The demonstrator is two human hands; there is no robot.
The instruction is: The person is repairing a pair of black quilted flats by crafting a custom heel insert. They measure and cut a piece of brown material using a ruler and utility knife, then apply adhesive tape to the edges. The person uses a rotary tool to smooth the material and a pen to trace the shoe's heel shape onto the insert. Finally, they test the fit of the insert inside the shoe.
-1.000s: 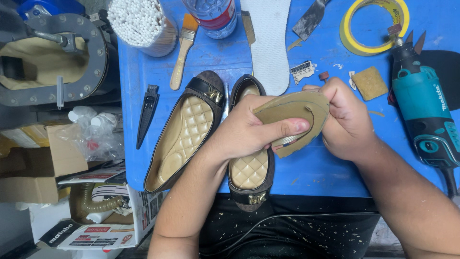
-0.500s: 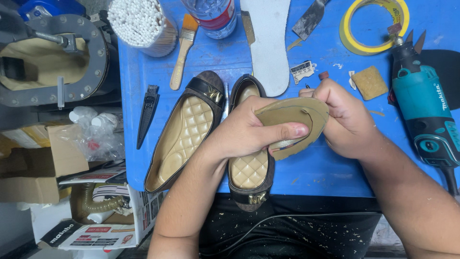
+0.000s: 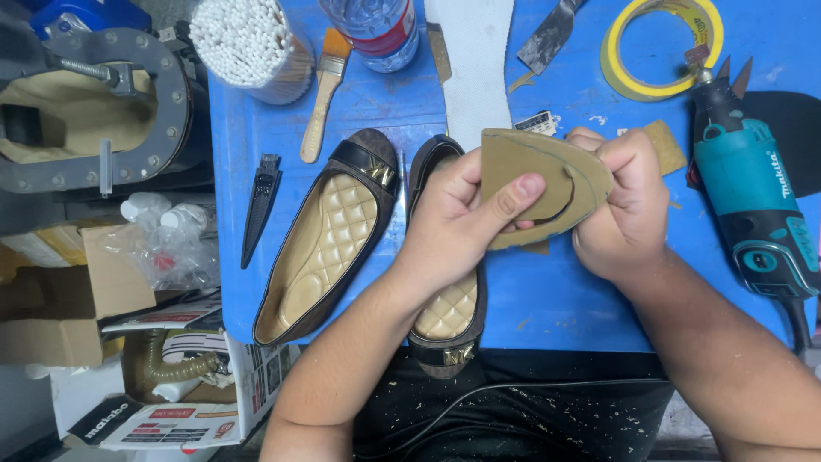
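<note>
Tan sole piece [image 3: 534, 175] held above blue table [image 3: 564, 299], clamped in both grips. Left hand [image 3: 453, 218] closed on its near left edge, thumb pressed flat across the face. Right hand [image 3: 624, 201] closed on its right, pointed end. Held directly over one brown flat shoe [image 3: 445, 316], second shoe [image 3: 329, 235] lying just left.

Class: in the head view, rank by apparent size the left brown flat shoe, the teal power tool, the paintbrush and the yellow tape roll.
1. Left brown flat shoe, largest.
2. Teal power tool; its cord end runs out of frame, so its rank against the shoe is unsure.
3. Paintbrush and yellow tape roll look about alike; not ranked.
</note>
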